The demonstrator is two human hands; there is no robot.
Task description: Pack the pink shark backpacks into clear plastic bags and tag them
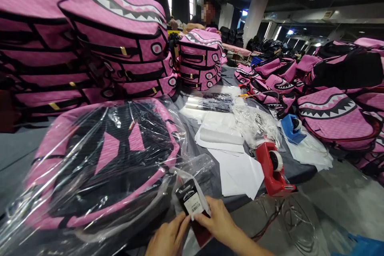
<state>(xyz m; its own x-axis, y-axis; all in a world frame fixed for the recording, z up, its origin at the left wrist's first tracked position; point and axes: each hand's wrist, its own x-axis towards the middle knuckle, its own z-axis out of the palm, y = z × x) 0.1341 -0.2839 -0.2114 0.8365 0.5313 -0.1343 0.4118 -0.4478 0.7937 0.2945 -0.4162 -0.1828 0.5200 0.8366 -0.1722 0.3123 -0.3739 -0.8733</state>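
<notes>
While both hands pinch it at the near edge, the black hang tag (192,202) with its white barcode sticker sits right by the open end of the clear plastic bag (90,184). Left hand (168,240) grips the bottom, right hand (219,222) clamps the side. Inside the bag is a pink and black backpack (108,156). On the surface to the right, a red tape dispenser (274,170) stands near white paper sheets (240,170). Stacked pink shark-mouth backpacks (120,44) tower far left.

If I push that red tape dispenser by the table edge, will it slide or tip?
The red tape dispenser looks low with a broad base, so it would probably slide, not tip. It sits near the table edge, so a push that way could send it off.
</notes>
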